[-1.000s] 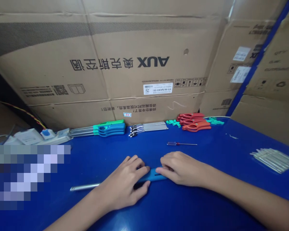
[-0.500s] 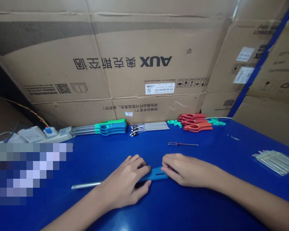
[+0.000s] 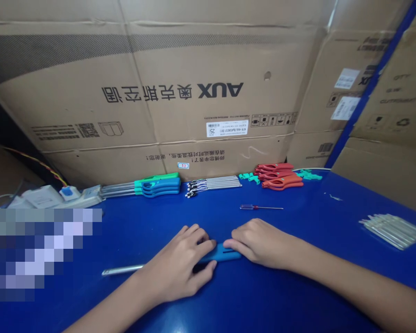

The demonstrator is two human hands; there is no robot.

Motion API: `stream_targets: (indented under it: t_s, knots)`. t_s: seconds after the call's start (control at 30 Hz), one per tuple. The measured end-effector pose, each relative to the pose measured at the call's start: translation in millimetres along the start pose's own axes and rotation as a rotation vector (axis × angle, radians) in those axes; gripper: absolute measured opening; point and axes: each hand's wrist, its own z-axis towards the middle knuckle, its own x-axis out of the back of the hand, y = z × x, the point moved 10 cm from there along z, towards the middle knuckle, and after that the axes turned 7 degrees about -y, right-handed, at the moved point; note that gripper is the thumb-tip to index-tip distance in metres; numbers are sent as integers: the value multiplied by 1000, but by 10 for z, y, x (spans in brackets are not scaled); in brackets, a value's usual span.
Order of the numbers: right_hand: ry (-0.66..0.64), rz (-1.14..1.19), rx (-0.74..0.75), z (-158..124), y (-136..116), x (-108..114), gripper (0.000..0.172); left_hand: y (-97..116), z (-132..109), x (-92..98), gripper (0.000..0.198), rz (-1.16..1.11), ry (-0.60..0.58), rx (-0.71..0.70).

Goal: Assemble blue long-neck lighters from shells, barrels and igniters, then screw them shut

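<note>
A long-necked lighter with a blue handle (image 3: 219, 253) lies across the blue tabletop, its silver metal tube pointing left. My left hand (image 3: 178, 261) is wrapped over the part where tube and handle meet, and hides it. At the handle's right end, my right hand (image 3: 261, 243) is closed around it, with the thumb pressed on top beside a dark slot. The fingers under that hand are hidden.
Behind the hands lie a screwdriver (image 3: 260, 207), finished lighters (image 3: 161, 187), metal tubes with wires (image 3: 222, 183), small green parts (image 3: 251, 177) and red and orange handles (image 3: 280, 182). Clear tubes (image 3: 391, 231) lie at right, a power strip (image 3: 92, 195) at left. Cardboard (image 3: 180, 55) stands behind.
My right thumb has shifted left along the top of the handle and now lies flatter over it. My left hand keeps its hold. The view has shifted slightly.
</note>
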Motion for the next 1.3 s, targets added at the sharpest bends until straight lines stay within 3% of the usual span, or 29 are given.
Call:
stream_targets:
  t_s: [0.13,0.3,0.9,1.3]
  knots:
    - [34,209,31,-72,42,140,38,-4,-1,-4,26,10,-4,7]
    - [9,340,70,-111,58,152,8,-3,10,4,26,7,1,5]
    - [-27,-66,32,-93,-113,19,23,8,16,9,24,16,-8,3]
    - [-32,-92,-14,-48,-95,-14,22,20,12,11,25,25,1,-3]
